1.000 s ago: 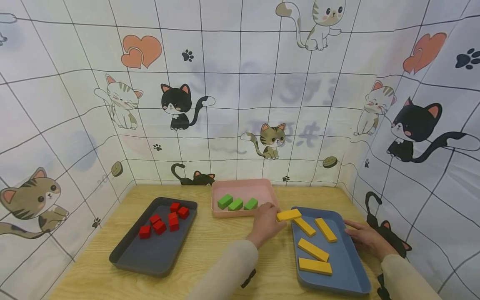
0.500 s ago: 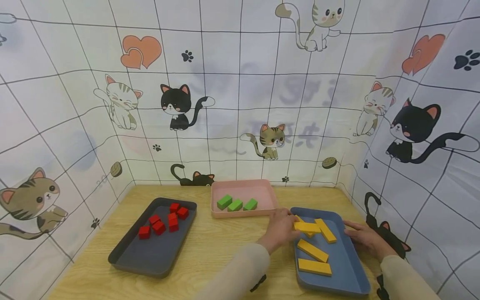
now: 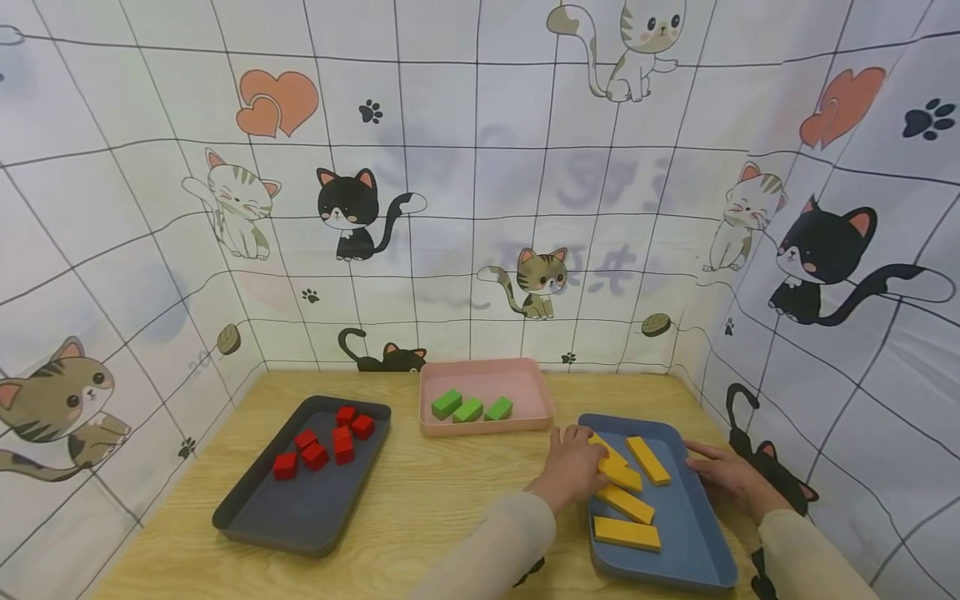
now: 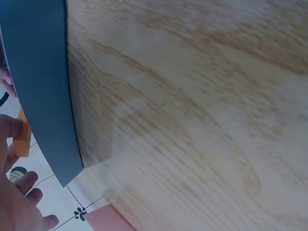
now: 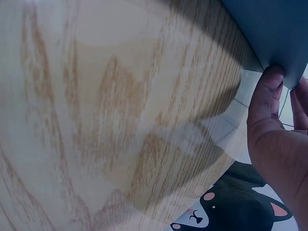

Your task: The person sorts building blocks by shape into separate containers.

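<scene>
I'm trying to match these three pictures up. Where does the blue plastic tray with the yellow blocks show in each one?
Head view: the blue plastic tray lies at lower right on the wooden table, between the two hands.
Left wrist view: its outer wall fills the upper left.
Right wrist view: only a corner shows at top right, with the right hand touching it.
Shared landmark: the light wooden tabletop.

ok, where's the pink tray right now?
Head view: the pink tray sits at the table's far centre against the cat-print backdrop, between the dark tray and the blue tray, holding three green blocks.
</scene>
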### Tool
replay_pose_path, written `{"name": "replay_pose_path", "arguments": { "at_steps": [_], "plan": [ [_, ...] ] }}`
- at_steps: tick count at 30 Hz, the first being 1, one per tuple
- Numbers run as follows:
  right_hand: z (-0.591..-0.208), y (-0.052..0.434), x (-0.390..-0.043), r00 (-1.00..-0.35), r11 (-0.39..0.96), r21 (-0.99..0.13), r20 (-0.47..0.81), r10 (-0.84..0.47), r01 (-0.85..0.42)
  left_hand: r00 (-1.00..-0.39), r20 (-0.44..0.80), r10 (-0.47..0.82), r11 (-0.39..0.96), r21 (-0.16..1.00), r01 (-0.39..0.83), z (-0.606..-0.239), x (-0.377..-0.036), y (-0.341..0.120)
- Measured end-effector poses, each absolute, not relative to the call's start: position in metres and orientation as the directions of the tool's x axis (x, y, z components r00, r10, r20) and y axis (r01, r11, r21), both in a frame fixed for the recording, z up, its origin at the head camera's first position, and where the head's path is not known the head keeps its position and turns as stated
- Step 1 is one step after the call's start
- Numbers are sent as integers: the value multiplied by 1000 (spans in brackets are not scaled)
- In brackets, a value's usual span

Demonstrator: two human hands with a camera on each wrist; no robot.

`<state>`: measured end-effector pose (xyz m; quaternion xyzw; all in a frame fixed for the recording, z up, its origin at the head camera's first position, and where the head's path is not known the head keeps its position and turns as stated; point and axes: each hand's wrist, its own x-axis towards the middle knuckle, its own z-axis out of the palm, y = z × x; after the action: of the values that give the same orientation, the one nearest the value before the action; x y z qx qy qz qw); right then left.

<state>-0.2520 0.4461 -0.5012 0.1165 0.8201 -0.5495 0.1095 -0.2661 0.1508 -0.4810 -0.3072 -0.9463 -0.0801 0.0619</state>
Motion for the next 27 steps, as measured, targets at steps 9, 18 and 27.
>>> {"name": "replay_pose_path", "arguments": {
  "at_steps": [9,18,27],
  "plan": [
    [-502,447,-254,-945,380,-866,-318,80,324,-806,94,584,799,109,592,-475,-259,155],
    [-501,447,-253,-945,369,-871,-315,85,323,-848,93,523,841,105,530,-479,-263,158],
    [-501,447,-254,-949,370,-874,-297,105,314,-859,124,497,847,147,511,-473,-276,139]
  ]
}}
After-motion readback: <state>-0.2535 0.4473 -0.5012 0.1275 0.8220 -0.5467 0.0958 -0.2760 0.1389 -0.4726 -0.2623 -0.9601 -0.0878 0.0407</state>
